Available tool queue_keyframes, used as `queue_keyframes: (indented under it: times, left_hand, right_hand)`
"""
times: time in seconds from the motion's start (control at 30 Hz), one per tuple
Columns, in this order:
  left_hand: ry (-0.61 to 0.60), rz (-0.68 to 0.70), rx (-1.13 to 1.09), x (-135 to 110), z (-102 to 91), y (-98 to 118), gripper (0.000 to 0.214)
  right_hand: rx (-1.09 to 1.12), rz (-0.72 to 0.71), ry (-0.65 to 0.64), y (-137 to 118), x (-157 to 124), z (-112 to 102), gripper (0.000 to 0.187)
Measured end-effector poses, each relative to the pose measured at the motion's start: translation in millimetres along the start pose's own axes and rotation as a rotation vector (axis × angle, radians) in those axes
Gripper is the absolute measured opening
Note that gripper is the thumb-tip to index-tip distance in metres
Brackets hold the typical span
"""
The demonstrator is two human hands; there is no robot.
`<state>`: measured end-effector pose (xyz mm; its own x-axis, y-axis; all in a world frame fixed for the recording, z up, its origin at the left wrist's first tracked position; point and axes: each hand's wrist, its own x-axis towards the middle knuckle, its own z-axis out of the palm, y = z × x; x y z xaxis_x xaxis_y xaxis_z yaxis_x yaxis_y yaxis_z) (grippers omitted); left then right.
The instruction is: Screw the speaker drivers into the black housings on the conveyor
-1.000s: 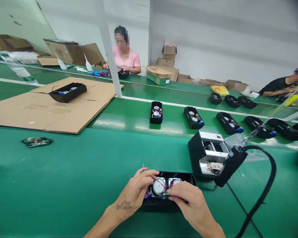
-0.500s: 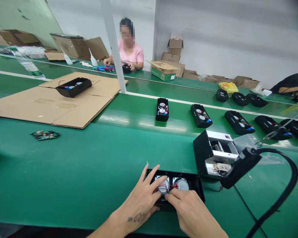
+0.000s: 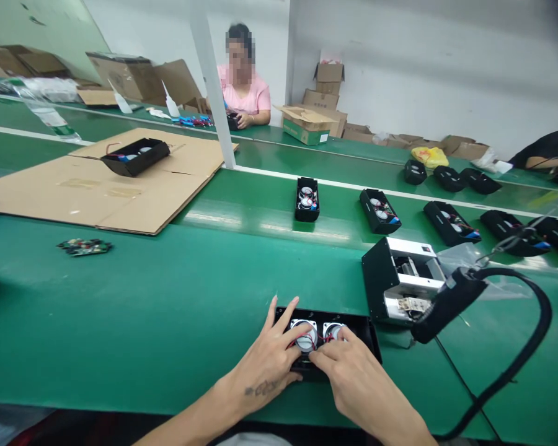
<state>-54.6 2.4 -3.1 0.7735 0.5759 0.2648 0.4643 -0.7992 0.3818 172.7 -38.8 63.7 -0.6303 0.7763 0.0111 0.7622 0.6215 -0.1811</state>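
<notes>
both hands (image 3: 307, 365) on black speaker case (image 3: 367, 328), fingertips inside

Counted seven open black plastic speaker housings (image 3: 363, 328), three closed black rounded shells (image 3: 449, 178), one flattened brown cardboard sheet (image 3: 74, 192).

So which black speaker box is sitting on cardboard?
The far-left speaker box, on the flat cardboard sheet; the others rest on the green belt.
</notes>
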Motion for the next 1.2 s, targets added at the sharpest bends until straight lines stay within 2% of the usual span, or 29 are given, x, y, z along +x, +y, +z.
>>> queue_keyframes:
  times: [0.1,0.17,0.3,0.43,0.53,0.67,0.77,0.87,1.03,1.2]
  left_hand:
    - [-0.013,-0.031,0.011,1.1,-2.9,4.1,0.032]
    - [-0.008,-0.034,0.019,1.5,-3.2,5.3,0.029]
    - [-0.027,0.003,0.048,2.1,-1.7,2.6,0.029]
    - [-0.09,0.022,0.007,10.3,-6.8,-2.5,0.028]
    - [-0.177,-0.035,-0.096,29.2,-19.5,-10.9,0.024]
    - [-0.279,-0.115,-0.267,66.0,-44.3,-31.3,0.02]
    - [-0.368,-0.177,-0.389,87.2,-58.4,-44.6,0.034]
    - [-0.43,-0.224,-0.425,95.6,-62.9,-49.0,0.043]
    - [-0.418,-0.248,-0.436,94.3,-60.2,-45.4,0.044]
    - [-0.398,-0.283,-0.46,94.6,-58.6,-44.6,0.043]
  right_hand:
    - [-0.091,-0.063,-0.013,1.1,2.6,4.0,0.028]
    - [-0.078,-0.078,-0.029,2.5,2.2,7.2,0.028]
    - [0.153,0.002,-0.05,9.9,-2.1,7.9,0.043]
    - [0.336,0.082,-0.112,10.0,-4.3,-2.9,0.045]
    - [0.364,0.157,-0.122,4.3,0.3,-12.2,0.042]
    - [0.247,0.286,-0.178,9.3,24.1,-20.2,0.047]
    - [0.268,0.352,-0.187,23.0,45.8,-24.7,0.034]
    - [0.327,0.349,-0.176,31.7,56.1,-26.7,0.025]
    - [0.314,0.37,-0.133,27.7,56.7,-23.5,0.032]
    - [0.342,0.368,-0.134,26.9,61.6,-24.2,0.021]
